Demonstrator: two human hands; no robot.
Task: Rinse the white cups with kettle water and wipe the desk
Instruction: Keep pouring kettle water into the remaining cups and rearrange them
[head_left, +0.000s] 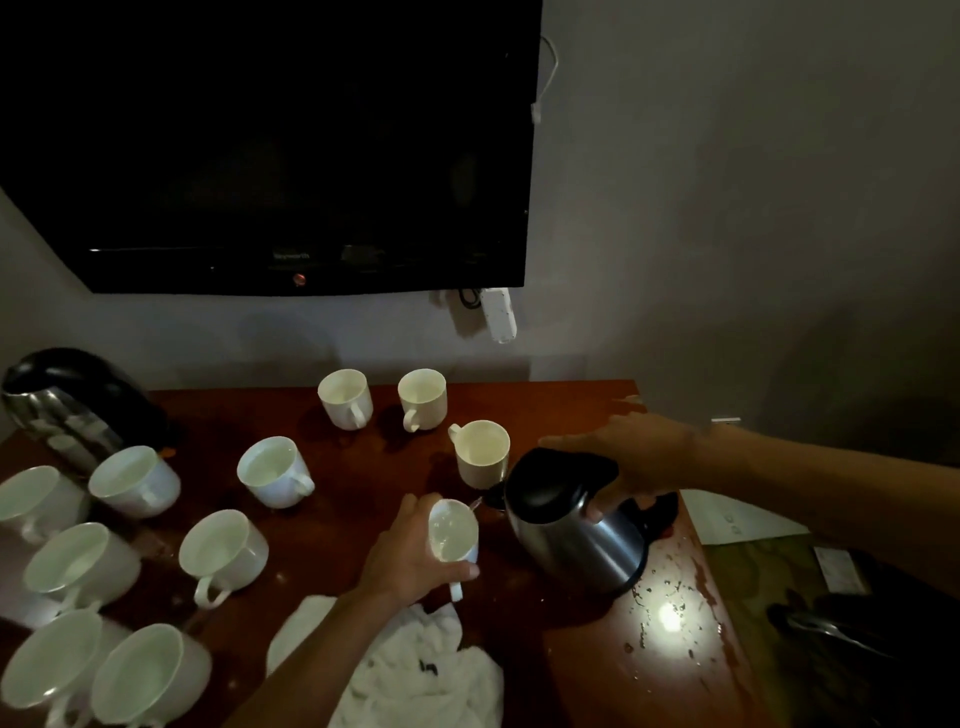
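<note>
Twelve cups (223, 552), two kettles (571, 525), one cloth (415, 670)

- Reddish-brown wooden desk (363, 467) against the wall; surface scuffed and spotted at 4 o'clock.
- Ten white cups (223, 551) standing on it: seven from 7 to 10 o'clock, three at 12 to 1.
- White cloth (415, 675) crumpled at 6 o'clock.
- Second kettle (78, 405) at 10 o'clock.

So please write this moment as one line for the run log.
step: rinsing | left hand: holds white cup | right hand: tilts kettle, spout at cup | cloth: on desk, unused
</note>
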